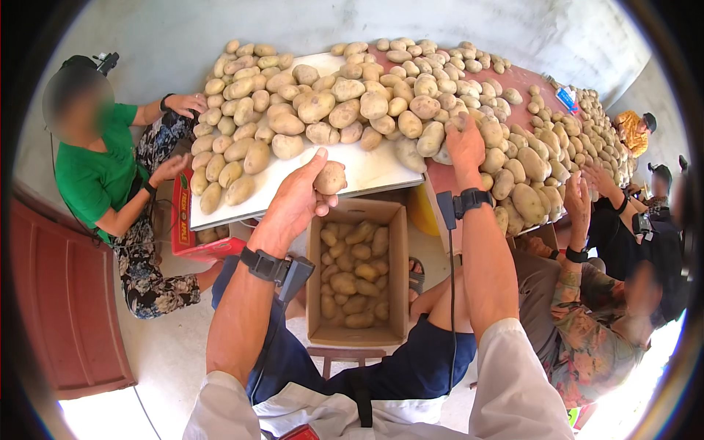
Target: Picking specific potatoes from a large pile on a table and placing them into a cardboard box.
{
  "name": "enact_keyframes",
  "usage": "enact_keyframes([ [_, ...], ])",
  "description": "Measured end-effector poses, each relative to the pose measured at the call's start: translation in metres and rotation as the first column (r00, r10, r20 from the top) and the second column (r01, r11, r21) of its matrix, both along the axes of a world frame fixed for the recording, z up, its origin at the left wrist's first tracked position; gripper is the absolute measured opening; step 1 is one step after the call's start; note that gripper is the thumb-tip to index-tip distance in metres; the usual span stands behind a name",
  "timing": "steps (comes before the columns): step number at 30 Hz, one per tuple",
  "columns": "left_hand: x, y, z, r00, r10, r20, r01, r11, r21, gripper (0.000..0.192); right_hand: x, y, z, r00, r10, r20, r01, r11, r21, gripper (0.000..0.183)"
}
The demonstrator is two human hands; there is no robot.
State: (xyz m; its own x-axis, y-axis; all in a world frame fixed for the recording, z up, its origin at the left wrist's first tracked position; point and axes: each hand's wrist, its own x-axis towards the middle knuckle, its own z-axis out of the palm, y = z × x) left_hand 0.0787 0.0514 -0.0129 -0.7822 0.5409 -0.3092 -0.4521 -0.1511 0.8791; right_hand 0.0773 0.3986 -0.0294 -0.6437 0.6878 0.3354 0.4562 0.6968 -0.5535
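Observation:
My left hand [291, 201] holds a round potato [330, 177] over the front edge of the white tabletop [379, 168]. My right hand [466, 144] reaches into the heap of potatoes [374, 104] on the table, its fingertips at a potato; whether they grip it is hard to tell. Below, between my knees, stands an open cardboard box [399, 275] with many potatoes lying in its bottom. Both wrists wear black straps with a small device and a cable.
A person in green [104, 165] sits at the left beside a red fruit carton [181, 220]. At the right other people sit close, one with a raised hand [577, 206] near the potatoes. A yellow rounded object [423, 212] is under the table; a wooden stool [346, 355] stands below the box.

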Motion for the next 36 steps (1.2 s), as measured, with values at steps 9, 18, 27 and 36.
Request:
enact_keyframes([
  [9, -0.004, -0.005, -0.006, 0.994, -0.029, -0.104, 0.025, 0.999, -0.038, 0.04, -0.001, 0.008, 0.002, 0.952, 0.105, -0.287, -0.053, 0.982, 0.182, 0.052],
  [18, -0.002, -0.011, 0.004, 0.95, -0.218, -0.223, 0.169, 0.961, -0.221, 0.042, 0.025, -0.044, 0.065, 0.655, 0.168, -0.737, -0.644, 0.635, -0.427, 0.04],
  [27, 0.014, -0.008, -0.001, 0.777, -0.593, -0.213, 0.356, 0.692, -0.628, 0.035, 0.044, -0.065, 0.069, 0.637, -0.139, -0.759, -0.607, -0.696, -0.382, 0.034],
  [36, 0.018, -0.014, -0.013, 0.61, -0.786, -0.094, 0.498, 0.473, -0.727, 0.039, 0.078, -0.105, 0.065, 0.453, 0.845, -0.285, -0.795, 0.239, -0.557, 0.044],
])
